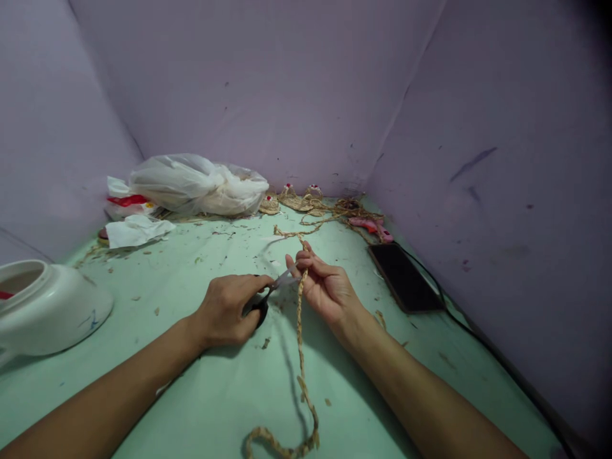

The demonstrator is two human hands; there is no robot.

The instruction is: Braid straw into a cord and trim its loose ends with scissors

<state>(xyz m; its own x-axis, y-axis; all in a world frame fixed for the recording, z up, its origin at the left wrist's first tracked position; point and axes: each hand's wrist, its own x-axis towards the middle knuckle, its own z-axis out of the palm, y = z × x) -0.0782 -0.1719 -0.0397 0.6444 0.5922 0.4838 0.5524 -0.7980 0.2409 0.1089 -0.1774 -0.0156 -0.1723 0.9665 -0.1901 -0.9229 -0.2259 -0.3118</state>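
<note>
My left hand [233,307] is closed round the black handles of a pair of scissors [283,279], whose blades reach right to the fingers of my other hand. Between the fingers and thumb of my right hand [326,285] is a braided straw cord [301,325]. Its short upper end runs past my fingers toward the back. The long lower part hangs down and curls on the green surface near the bottom of the view. Whether the blades touch the cord is hard to tell.
A white pot [71,306] lies at the left. Behind are a tied plastic bag [191,185], a white cloth or paper [138,231], small woven pieces [294,199] and loose cord [351,207]. A pink tool [375,227], a phone [405,278] and a black cable [482,344] lie along the right wall.
</note>
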